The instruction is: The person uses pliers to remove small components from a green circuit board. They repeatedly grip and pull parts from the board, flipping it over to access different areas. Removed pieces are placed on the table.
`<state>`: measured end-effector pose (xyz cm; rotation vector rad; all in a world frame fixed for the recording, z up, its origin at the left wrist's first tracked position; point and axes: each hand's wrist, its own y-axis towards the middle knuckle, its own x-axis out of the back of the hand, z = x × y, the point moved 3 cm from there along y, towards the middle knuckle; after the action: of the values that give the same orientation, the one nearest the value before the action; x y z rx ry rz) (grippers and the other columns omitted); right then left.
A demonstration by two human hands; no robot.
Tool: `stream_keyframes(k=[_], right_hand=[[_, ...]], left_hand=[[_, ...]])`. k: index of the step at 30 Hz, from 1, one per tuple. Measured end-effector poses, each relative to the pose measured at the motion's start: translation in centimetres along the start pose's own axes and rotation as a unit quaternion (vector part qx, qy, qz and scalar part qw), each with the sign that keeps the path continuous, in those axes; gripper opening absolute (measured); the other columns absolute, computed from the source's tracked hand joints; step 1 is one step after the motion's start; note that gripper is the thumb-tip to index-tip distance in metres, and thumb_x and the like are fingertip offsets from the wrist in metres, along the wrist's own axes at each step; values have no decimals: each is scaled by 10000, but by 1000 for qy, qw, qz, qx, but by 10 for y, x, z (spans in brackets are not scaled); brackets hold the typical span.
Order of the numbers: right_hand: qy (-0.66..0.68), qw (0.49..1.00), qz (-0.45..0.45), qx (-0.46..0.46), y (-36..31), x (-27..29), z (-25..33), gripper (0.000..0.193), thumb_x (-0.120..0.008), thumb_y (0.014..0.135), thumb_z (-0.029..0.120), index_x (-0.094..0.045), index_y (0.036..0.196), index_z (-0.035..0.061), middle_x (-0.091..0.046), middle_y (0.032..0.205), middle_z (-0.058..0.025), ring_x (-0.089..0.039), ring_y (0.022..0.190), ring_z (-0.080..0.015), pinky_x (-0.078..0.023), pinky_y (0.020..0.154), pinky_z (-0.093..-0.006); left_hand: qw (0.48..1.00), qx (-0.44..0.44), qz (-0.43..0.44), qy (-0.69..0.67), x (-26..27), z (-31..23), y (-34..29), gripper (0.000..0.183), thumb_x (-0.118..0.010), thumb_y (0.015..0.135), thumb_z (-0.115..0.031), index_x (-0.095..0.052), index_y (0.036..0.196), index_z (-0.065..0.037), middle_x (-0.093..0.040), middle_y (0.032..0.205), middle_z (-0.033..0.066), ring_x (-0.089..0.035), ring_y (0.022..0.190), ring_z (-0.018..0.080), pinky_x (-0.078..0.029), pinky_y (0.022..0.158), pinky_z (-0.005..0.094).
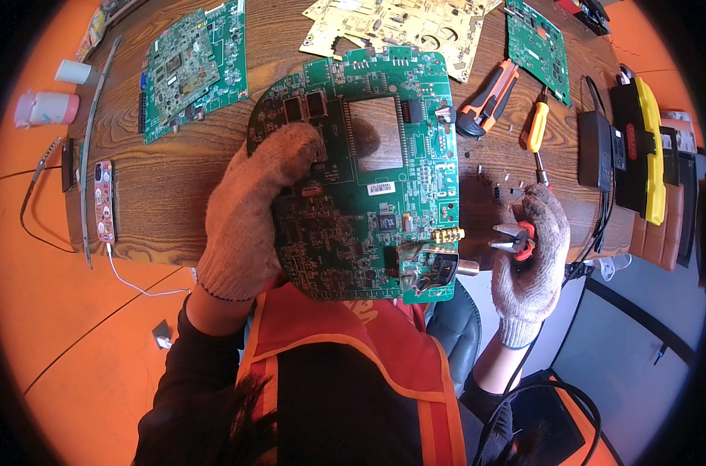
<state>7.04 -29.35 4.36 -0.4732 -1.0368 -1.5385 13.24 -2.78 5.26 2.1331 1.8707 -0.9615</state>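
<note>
A large green circuit board (pixel 341 213) with one rounded side is raised over the near edge of the table. My left hand (pixel 248 202), in a tan work glove, grips its left side, the thumb lying on its face. Wood grain shows through a rectangular opening in the board. At its lower right sit a metal-walled box (pixel 426 268) and a gold threaded connector (pixel 448 235). My right hand (pixel 541 264), also gloved, is closed around red-handled pliers (pixel 514 239). Their parted jaws point left, a short way from the board and not touching it.
Small loose parts (pixel 499 182) are scattered right of the board, near an orange-handled screwdriver (pixel 537 128) and an orange-and-black hand tool (pixel 486 101). Yellow boards (pixel 399 27) and green boards (pixel 194 70) lie farther back. A phone (pixel 104 202) is left; a black adapter (pixel 593 151) is right.
</note>
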Motion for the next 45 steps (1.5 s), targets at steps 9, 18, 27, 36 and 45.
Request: stream_keyframes(k=[9,18,27,36,45], right_hand=[[-12,1000,-10,-18,0,-1,3,622,-555,706,-131,-527,1314,-1,-520,1357,-189,-584,1184,-301,-464,1019,-401],[-110,992,-61,30,11,2,17,581,-627,735,-150,-560,1291,4,-550,1336,-190,-562,1218,-330,-453,1027,-401],[-154,987,-33,21,18,-4,19,577,-654,748,-131,-559,1297,16,-564,1312,-197,-528,1253,-363,-441,1049,-419],[-95,992,3,-77,16,-19,36,556,-650,760,-111,-532,1294,-12,-580,1267,-193,-527,1239,-360,-399,1069,-427],[-212,974,12,-75,11,-31,56,592,-589,758,-93,-474,1330,7,-535,1293,-229,-531,1192,-423,-466,983,-455]], left_hand=[[998,22,8,56,-7,-1,-4,476,-537,942,-310,-565,1220,75,-666,1095,174,-671,938,234,-579,799,348],[989,50,-34,134,-2,0,-8,390,-618,878,-240,-615,1144,46,-684,999,126,-671,849,198,-565,751,322],[992,78,-27,99,-14,-5,-14,290,-693,867,-216,-697,1075,-14,-701,903,43,-643,755,116,-528,699,260],[992,40,-46,107,-24,4,-15,248,-667,907,-157,-685,1107,-11,-695,910,30,-625,793,85,-508,727,245],[957,-89,8,276,-33,5,-25,317,-610,953,-154,-614,1234,-7,-714,900,75,-655,780,89,-516,701,240]])
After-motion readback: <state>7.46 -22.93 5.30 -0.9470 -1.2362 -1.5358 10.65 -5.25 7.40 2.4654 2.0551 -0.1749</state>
